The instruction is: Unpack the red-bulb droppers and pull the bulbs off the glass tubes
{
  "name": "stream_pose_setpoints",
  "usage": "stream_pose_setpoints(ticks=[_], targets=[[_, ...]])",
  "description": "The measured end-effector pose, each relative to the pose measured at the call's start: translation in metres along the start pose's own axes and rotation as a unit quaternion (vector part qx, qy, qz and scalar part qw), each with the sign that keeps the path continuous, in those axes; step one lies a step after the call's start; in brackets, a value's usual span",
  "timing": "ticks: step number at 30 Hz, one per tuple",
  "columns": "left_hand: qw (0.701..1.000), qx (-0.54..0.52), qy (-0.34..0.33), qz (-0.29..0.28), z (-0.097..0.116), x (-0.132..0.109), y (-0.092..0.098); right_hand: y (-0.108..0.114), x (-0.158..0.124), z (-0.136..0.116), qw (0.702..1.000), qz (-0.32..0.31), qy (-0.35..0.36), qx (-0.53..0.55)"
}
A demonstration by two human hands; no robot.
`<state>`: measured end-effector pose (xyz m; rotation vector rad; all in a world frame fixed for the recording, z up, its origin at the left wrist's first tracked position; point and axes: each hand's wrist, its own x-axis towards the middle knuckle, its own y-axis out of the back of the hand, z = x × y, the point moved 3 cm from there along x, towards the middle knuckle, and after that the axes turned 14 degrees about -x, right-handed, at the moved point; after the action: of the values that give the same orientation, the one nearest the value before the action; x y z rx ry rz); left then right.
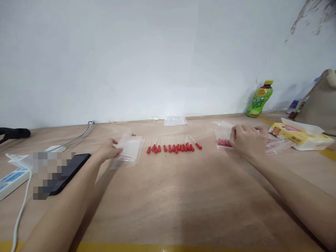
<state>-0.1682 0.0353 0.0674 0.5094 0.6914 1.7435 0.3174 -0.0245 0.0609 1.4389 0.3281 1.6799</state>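
Let the row of red-bulbed droppers (176,147) be the middle of the clock, with the wall (147,59) at twelve. The left hand (111,148) is at nine o'clock, its fingers loosely bent, with a narrow gap between the tips. They reach the left edge of the clear zip bags (128,150); whether they pinch one, I cannot tell. The right hand (246,140), at three o'clock, has its fingers curled down over the filled bags (223,138), in which red bulbs show. Its fingertips are hidden, so I cannot tell what it grips.

The zip bags lie near the droppers, with only a narrow strip of wood between; toward three o'clock the space is wider. Another flat bag (174,121) lies at twelve, just beside the wall. Toward six o'clock the tabletop (168,203) runs broad until a yellow stripe (118,247). The phone (70,173) and the white power strip (15,180) limit the room at eight to nine.

At two o'clock leans a green bottle (259,99), whose label seems to read "VIT". The yellow tissue pack (301,138), beyond the right hand, bears a bear picture; its characters are too small to read.
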Motion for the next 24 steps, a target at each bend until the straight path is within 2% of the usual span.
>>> stream_pose_setpoints(ticks=[2,5,7,8,11,14,17,21,22,24], targets=[[0.995,0.096,-0.012,0.028,-0.002,0.001,0.002,0.020,-0.003,-0.011,0.996,0.061,0.023,0.066],[0.967,0.196,-0.116,0.117,0.015,-0.006,-0.001,0.049,-0.020,-0.036,0.970,0.125,0.085,0.192],[0.947,0.169,-0.224,0.155,0.034,-0.020,-0.013,0.064,-0.036,-0.055,0.935,0.162,0.152,0.275],[0.939,0.130,-0.283,0.150,0.044,-0.030,-0.022,0.070,-0.044,-0.064,0.917,0.170,0.187,0.310],[0.906,0.044,-0.417,0.065,0.069,-0.065,-0.058,0.075,-0.066,-0.087,0.867,0.159,0.270,0.388],[0.878,0.000,-0.475,-0.062,0.081,-0.099,-0.093,0.072,-0.078,-0.101,0.829,0.129,0.327,0.436],[0.857,-0.022,-0.487,-0.169,0.082,-0.122,-0.115,0.065,-0.081,-0.108,0.790,0.065,0.382,0.476],[0.841,-0.048,-0.469,-0.263,0.077,-0.129,-0.126,0.057,-0.083,-0.111,0.727,-0.042,0.460,0.507],[0.841,-0.056,-0.463,-0.273,0.076,-0.128,-0.128,0.056,-0.083,-0.111,0.723,-0.049,0.467,0.506],[0.843,-0.075,-0.453,-0.279,0.076,-0.126,-0.129,0.053,-0.080,-0.110,0.740,-0.033,0.448,0.501]])
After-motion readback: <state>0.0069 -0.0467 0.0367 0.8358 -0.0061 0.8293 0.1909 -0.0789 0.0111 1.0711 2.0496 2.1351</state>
